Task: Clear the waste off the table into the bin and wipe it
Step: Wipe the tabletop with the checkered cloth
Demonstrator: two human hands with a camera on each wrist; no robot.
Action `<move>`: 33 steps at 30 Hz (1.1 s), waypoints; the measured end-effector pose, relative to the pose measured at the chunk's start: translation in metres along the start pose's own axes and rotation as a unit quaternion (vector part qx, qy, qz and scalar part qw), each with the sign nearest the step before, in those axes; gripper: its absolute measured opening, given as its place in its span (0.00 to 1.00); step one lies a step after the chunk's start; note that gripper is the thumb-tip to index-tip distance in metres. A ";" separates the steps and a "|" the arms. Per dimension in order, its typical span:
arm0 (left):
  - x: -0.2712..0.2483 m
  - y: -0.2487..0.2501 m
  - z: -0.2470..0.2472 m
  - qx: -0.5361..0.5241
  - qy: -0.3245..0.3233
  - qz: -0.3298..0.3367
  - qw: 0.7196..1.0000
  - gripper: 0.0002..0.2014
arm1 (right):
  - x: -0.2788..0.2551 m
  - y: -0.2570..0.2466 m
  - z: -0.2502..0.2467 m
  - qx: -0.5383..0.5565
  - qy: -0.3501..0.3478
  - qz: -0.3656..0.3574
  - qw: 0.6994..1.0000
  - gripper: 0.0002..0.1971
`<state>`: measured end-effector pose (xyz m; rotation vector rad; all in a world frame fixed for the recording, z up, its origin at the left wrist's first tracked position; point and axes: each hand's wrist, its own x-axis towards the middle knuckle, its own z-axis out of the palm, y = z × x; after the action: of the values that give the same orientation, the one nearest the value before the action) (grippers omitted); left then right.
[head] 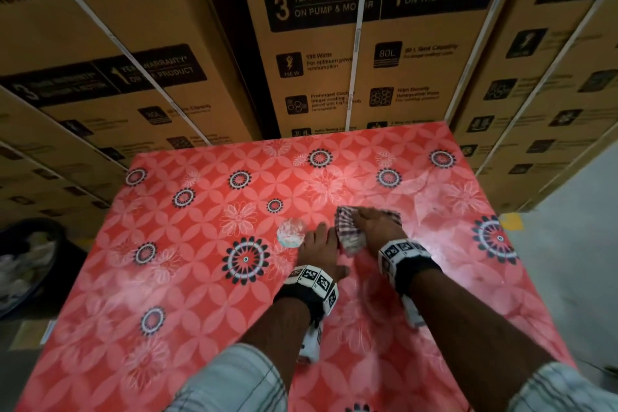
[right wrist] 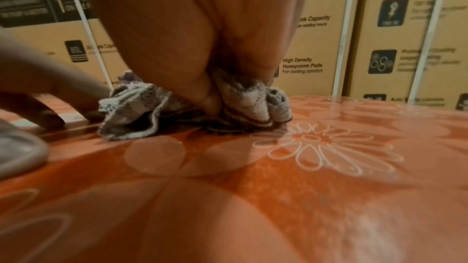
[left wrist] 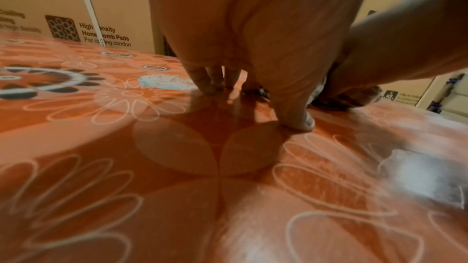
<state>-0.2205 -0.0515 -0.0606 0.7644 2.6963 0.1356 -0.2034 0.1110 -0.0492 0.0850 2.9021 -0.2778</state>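
Sleeves: pale checked sleeves (head: 234, 378) at the lower edge of the head view.
Wristbands: black bands with square-coded markers (head: 314, 281) on both wrists.
Table surface: glossy red floral tablecloth (head: 167, 294) covering the whole table top; pale smeared patches show on the right half.
Left hand: the left hand (head: 319, 249) stands on the tablecloth on its fingertips (left wrist: 207, 85), fingers straight and close together, holding nothing.
Waste: a round white disc with a light blue edge (head: 291, 232) lies flat on the tablecloth, just beside the left fingertips.
Right hand: the right hand (head: 376, 227) presses down on a checked cleaning cloth (head: 349, 236); in the right wrist view the fingers bunch its folds against the surface.
Cloth position: crumpled, mid-table, just right of the left hand.
Bin: a dark round bin (head: 23, 264) stands on the floor left of the table, with pale waste inside.
Room: stacked brown appliance cartons (head: 368, 43) with white strapping stand directly behind the table; grey floor (head: 568, 244) at right.
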 end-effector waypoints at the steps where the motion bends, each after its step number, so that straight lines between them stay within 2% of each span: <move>1: -0.002 0.000 0.000 0.001 -0.002 0.000 1.000 0.46 | -0.004 -0.001 0.001 0.005 -0.005 0.000 1.000 0.27; 3: -0.006 0.002 0.000 -0.004 0.003 -0.005 1.000 0.44 | -0.023 -0.006 0.002 0.033 -0.013 0.001 0.999 0.26; 6: -0.021 0.005 -0.003 -0.007 0.013 -0.001 1.000 0.35 | -0.074 -0.014 0.009 0.073 -0.008 -0.010 0.997 0.25; 9: -0.046 0.006 -0.003 0.016 -0.021 0.023 0.999 0.37 | -0.113 -0.022 0.023 0.095 -0.008 -0.026 0.995 0.29; 11: -0.062 0.008 0.003 0.007 -0.027 0.028 0.999 0.43 | -0.116 -0.023 0.022 0.103 -0.012 -0.015 0.994 0.30; 14: -0.080 0.013 0.015 0.000 -0.017 0.034 0.999 0.48 | -0.099 -0.016 0.020 0.101 0.000 0.008 0.995 0.26; 19: -0.100 0.020 0.028 0.012 0.011 0.018 1.000 0.42 | -0.102 -0.021 0.026 0.101 0.029 0.027 0.994 0.21; 22: -0.107 0.024 0.030 0.012 0.016 0.007 1.000 0.38 | -0.149 -0.036 0.036 0.103 0.050 -0.004 0.993 0.24; 24: -0.115 0.025 0.030 0.033 0.004 0.023 0.999 0.35 | -0.189 -0.047 0.050 0.106 0.055 -0.020 0.993 0.27; 28: -0.136 0.027 0.043 0.052 0.000 0.032 0.998 0.37 | -0.219 -0.051 0.068 0.084 0.020 -0.027 0.996 0.43; 30: -0.138 0.027 0.051 0.039 0.014 0.027 0.999 0.39 | -0.209 -0.048 0.062 0.078 0.037 -0.017 0.996 0.39; 33: -0.136 0.024 0.054 0.017 0.000 0.023 1.000 0.50 | -0.188 -0.048 0.051 0.075 0.053 0.001 0.996 0.31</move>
<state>-0.0815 -0.1026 -0.0678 0.8363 2.6885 0.0995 -0.0135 0.0474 -0.0462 0.1298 2.9820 -0.5046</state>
